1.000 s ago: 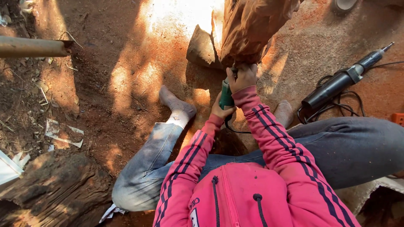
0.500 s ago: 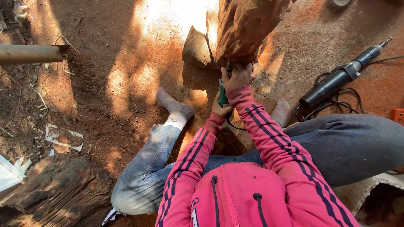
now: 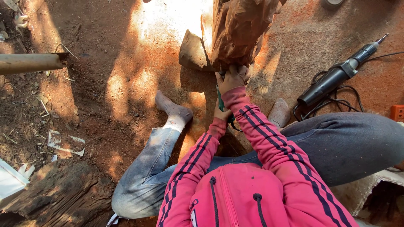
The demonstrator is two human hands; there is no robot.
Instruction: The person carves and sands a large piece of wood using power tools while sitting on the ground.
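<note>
Seated figure viewed from above, legs spread on red dirt ground (image 3: 126, 63). A carved wood block (image 3: 242, 31), reddish-brown with rough faceted cuts across its surface, is stood upright between the feet, at the top centre of the view; part of it is lit by strong sun and part lies in shade. Its lower end is met by the right hand (image 3: 232, 77), which is closed in a fist against the wood. A green tool (image 3: 220, 103) is gripped just below by the left hand (image 3: 221, 113), with the fingers wrapped around its handle; only a narrow strip of the tool is shown, and its working end is hidden behind the right hand. A grey stone (image 3: 192, 52) is set touching the block's left side. A black power tool (image 3: 336, 77) with a thin metal tip is laid on the ground to the right, well apart from the hands, its black cord (image 3: 332, 101) coiled beside it. A rusty pipe (image 3: 29, 63) is seen at the left edge and a dark log (image 3: 54, 193) at lower left. No containers are shown.
</note>
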